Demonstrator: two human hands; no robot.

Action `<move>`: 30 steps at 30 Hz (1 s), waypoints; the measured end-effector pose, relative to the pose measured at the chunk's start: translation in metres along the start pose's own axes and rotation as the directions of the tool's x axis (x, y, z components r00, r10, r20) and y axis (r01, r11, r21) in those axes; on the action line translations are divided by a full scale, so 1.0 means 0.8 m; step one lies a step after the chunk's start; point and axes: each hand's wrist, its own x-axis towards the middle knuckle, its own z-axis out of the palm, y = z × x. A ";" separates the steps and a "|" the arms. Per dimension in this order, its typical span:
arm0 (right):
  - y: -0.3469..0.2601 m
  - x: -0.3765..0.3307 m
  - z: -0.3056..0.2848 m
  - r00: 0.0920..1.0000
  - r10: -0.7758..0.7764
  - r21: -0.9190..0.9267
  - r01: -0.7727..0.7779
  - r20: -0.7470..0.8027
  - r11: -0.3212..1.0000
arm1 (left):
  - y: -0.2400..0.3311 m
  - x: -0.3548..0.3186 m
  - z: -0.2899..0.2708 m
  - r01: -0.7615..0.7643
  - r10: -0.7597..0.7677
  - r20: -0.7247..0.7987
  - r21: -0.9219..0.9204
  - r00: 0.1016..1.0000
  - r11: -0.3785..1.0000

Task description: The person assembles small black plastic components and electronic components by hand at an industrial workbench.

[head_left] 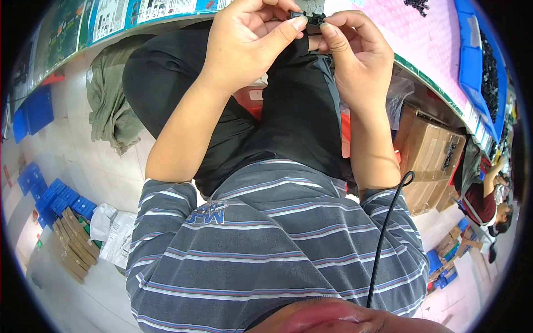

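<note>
Between my two hands, at the top middle of the head view, is a small black plastic part of a kind I cannot make out. My left hand pinches its left end between thumb and fingers. The thumb and index finger of my right hand close on its right end. Both hands are at the near edge of the worktable, above my lap. A small grey metal block shows just behind the part.
Pink padding covers the table on the right, with small black parts on it. Beyond stands a blue tray of black pieces. A cardboard box sits below the table. Blue bins lie on the left floor. Another person works far right.
</note>
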 end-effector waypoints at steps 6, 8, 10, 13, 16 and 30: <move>0.002 -0.001 -0.002 1.000 0.018 0.063 -0.018 0.002 0.998 | -0.004 -0.001 0.003 -0.025 0.025 -0.009 -0.021 1.000 0.999; 0.002 -0.002 -0.001 0.999 0.034 0.083 -0.035 0.010 0.996 | -0.005 -0.002 0.004 -0.035 0.035 -0.017 -0.007 0.999 0.999; 0.002 -0.003 -0.001 0.996 0.089 0.129 -0.088 -0.001 0.988 | -0.004 -0.003 0.007 -0.044 0.044 -0.020 0.006 0.999 0.999; 0.004 -0.002 0.000 0.994 0.108 0.167 -0.108 0.007 0.980 | -0.003 -0.004 0.012 -0.086 0.087 -0.027 0.021 0.996 0.996; 0.007 -0.003 -0.002 0.993 0.121 0.173 -0.119 0.000 0.978 | -0.007 -0.005 0.014 -0.141 0.141 -0.014 -0.026 0.990 0.990; -0.027 0.019 0.003 0.902 0.428 0.453 -0.407 0.059 0.794 | -0.045 0.056 -0.006 -0.917 0.897 0.227 0.227 0.378 0.329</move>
